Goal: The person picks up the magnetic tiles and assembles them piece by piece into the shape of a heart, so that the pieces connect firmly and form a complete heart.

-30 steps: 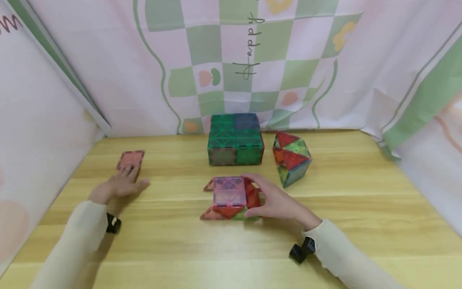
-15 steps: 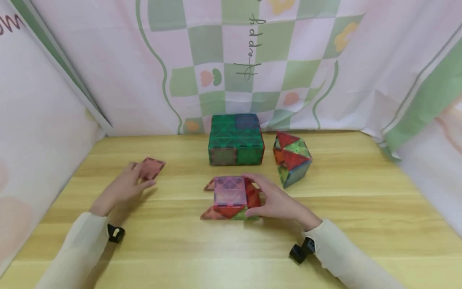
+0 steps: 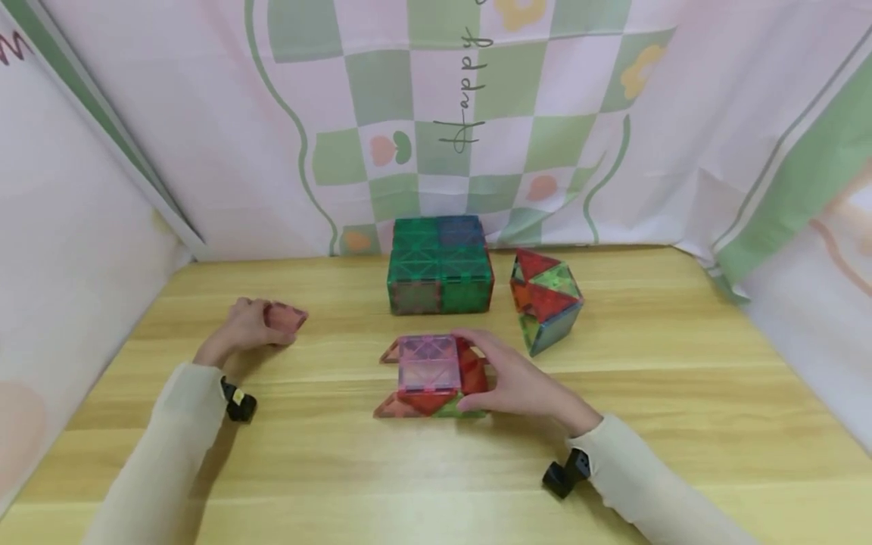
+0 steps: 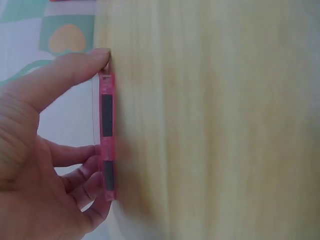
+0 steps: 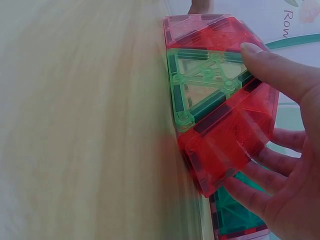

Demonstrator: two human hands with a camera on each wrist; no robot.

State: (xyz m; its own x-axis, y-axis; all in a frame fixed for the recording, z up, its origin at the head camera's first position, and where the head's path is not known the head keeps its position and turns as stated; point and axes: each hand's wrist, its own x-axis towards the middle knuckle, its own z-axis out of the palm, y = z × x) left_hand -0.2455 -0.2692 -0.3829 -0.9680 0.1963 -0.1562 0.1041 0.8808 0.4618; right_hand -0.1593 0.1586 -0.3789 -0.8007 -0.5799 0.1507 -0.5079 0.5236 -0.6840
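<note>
My left hand (image 3: 241,325) pinches a pink square magnetic tile (image 3: 288,318) between thumb and fingers at the table's left side. In the left wrist view the tile (image 4: 108,145) shows edge-on, its dark magnets visible along the rim. At the middle front, my right hand (image 3: 521,378) holds the right side of a small magnetic-tile build (image 3: 429,365). A pink square tops it, with red and green triangles below and points sticking out left. In the right wrist view the thumb lies on the build near a green triangle tile (image 5: 207,75), fingers on the red tiles' far side.
Behind the build stands a green and blue magnetic-tile box (image 3: 443,265). A red, green and blue angular tile piece (image 3: 549,299) stands right of that box. Patterned cloth (image 3: 470,136) rises behind the wooden table (image 3: 381,477) and along both sides.
My left hand has slid the pink tile to the right and nearer. Its fingers have gone from lying flat on the tile to gripping its edges. The right hand keeps its hold.
</note>
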